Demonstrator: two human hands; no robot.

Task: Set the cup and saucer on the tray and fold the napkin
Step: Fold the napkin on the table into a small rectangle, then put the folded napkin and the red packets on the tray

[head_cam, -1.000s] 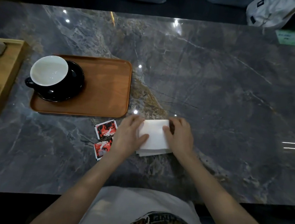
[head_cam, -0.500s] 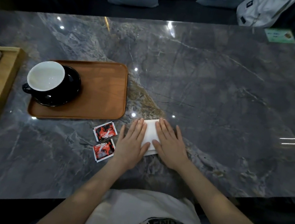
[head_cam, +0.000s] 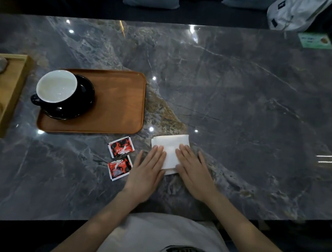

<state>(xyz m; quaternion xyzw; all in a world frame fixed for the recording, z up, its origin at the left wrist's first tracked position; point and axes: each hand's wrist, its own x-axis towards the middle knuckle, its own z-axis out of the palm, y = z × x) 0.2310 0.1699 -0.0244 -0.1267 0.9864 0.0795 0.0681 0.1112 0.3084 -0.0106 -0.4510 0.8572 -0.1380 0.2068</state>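
White paper napkin (head_cam: 171, 148) lies near the surface's (head_cam: 244, 92) front edge, about midway along. Left hand (head_cam: 147, 168) and right hand (head_cam: 194, 172) both lie flat on it, fingers straight, pressing, no grip closed on anything. To do it well: firm even pressure out to the edges so the crease sets. Cup (head_cam: 57, 87) and saucer (head_cam: 76, 106) already sit on the tray (head_cam: 119, 101), left side. Napkin's near edge is hidden under the palms; fold count unclear.

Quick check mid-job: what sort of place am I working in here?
Probably a café or lounge: a dark marble table, a wooden serving tray with cup and saucer, and two sugar sachets beside it.
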